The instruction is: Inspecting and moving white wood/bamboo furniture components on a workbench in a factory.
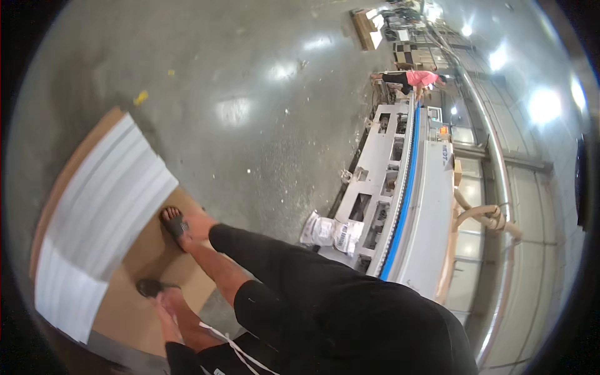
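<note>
My right hand (197,224) reaches down from a black sleeve beside my right foot. My left hand (165,317) hangs close to my left ankle, its sleeve at the lower edge. The fingers of both are small and unclear, and no held thing can be made out. Dark open-toed sandals (177,230) are on my feet, which stand on a brown board (140,256). In front of my toes lies a stack of long white boards (100,200), with a brown sheet (69,169) along its far side. A white drawstring (234,345) dangles by my legs.
A long machine with a blue strip (406,187) runs along the right. White sacks (330,231) sit at its near end. Another person in a pink top (420,78) bends at its far end. Beyond stands a brown stack (362,30). Grey floor (250,144) lies between.
</note>
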